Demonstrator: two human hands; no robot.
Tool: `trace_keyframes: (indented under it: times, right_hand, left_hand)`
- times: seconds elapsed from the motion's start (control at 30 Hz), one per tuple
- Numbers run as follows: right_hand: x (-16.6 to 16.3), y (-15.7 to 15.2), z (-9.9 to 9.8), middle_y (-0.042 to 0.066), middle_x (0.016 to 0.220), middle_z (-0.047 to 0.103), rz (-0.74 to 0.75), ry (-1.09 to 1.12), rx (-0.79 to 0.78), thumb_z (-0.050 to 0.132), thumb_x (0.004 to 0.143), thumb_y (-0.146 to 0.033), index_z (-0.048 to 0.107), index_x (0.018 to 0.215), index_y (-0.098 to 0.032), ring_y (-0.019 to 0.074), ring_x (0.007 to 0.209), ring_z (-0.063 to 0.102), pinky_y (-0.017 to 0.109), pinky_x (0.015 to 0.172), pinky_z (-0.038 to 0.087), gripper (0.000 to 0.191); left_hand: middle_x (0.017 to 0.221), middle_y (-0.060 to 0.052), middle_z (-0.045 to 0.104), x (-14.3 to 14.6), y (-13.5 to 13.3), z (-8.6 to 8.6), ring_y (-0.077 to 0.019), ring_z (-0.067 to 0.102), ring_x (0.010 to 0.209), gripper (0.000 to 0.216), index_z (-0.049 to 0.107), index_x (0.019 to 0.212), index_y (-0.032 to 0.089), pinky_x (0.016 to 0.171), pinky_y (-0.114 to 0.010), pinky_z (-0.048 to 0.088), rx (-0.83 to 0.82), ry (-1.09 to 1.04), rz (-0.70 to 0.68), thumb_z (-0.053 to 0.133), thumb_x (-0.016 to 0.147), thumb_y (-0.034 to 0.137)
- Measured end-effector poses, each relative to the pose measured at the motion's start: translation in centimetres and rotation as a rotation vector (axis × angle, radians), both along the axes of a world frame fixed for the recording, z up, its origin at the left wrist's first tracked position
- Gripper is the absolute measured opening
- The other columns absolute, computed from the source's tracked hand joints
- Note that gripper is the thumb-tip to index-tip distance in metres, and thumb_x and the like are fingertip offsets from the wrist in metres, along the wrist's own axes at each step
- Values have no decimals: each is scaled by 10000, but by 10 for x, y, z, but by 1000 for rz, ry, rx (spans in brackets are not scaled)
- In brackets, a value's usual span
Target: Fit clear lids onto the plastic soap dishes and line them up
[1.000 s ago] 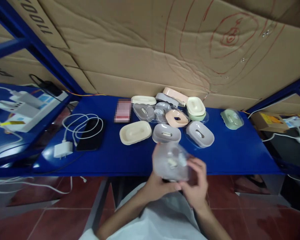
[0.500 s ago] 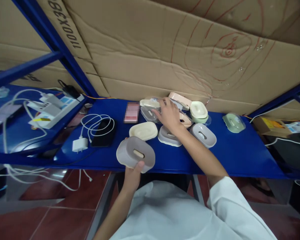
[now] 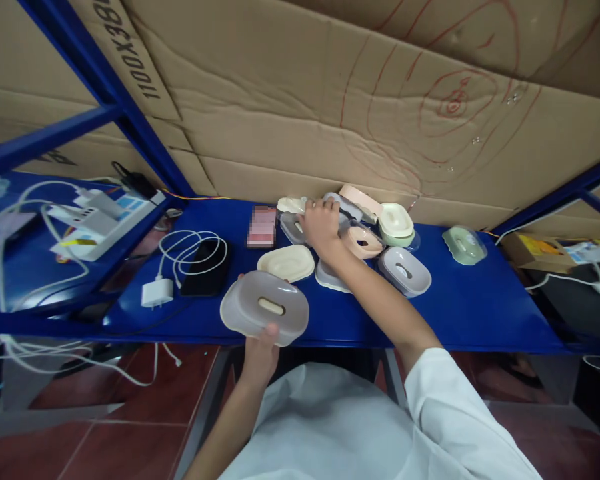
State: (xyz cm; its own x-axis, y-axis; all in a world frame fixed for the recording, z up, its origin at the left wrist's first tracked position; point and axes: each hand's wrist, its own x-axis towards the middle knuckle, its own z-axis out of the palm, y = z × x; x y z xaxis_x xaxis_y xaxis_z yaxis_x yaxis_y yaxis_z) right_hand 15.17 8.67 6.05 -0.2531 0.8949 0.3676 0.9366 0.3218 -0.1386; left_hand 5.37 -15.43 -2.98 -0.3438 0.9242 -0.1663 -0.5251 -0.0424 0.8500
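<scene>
Nearest us, left hand (image 3: 260, 350) grips the grey oval plastic soap dish (image 3: 265, 315) by its near edge, held just above the front lip of the blue metal desk (image 3: 480, 313). Beyond it sit a cream oval soap dish (image 3: 286, 263), a black phone (image 3: 205, 265) under a coiled white cable (image 3: 187, 247), and a white charger plug (image 3: 155, 293). Farther back, right hand (image 3: 321, 225) lies curled on the pile of pastel soap dishes (image 3: 375, 230); we cannot tell what it grasps. A green dish under a clear cover (image 3: 464, 244) stands apart right. Brown cardboard wall (image 3: 330, 100) behind. Since half a second ago: grey dish raised slightly, right hand more curled.
</scene>
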Motion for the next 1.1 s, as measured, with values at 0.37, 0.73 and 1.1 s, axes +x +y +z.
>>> trace_keyframes:
  times: [0.37, 0.73, 1.1]
  right_hand:
    - [55, -180, 16, 115, 1516, 682, 817, 320, -185, 606, 1010, -736, 592, 1522, -230, 262, 1433, 614, 432, 1179, 497, 719]
    - [101, -208, 3, 70, 1125, 822, 539, 658, -70, 496, 1138, -297, 697, 1317, -220, 211, 975, 767, 365, 886, 603, 281]
    - [199, -13, 28, 219, 1226, 796, -35, 205, 114, 347, 1143, -328, 728, 1298, -97, 350, 1149, 734, 520, 1081, 482, 472]
  left_hand:
    - [1461, -151, 704, 0, 3, -2, -404, 635, 1422, 959, 627, 1514, 264, 1174, -557, 576, 44, 85, -58, 758, 781, 867]
    - [1415, -154, 724, 23, 7, 9, -437, 663, 1371, 1163, 619, 1511, 266, 1139, -578, 603, -13, 72, -134, 947, 545, 824]
    - [1461, -200, 702, 25, -1, 34, -427, 642, 1414, 1033, 557, 1588, 210, 1192, -576, 551, 35, -23, -231, 891, 763, 732]
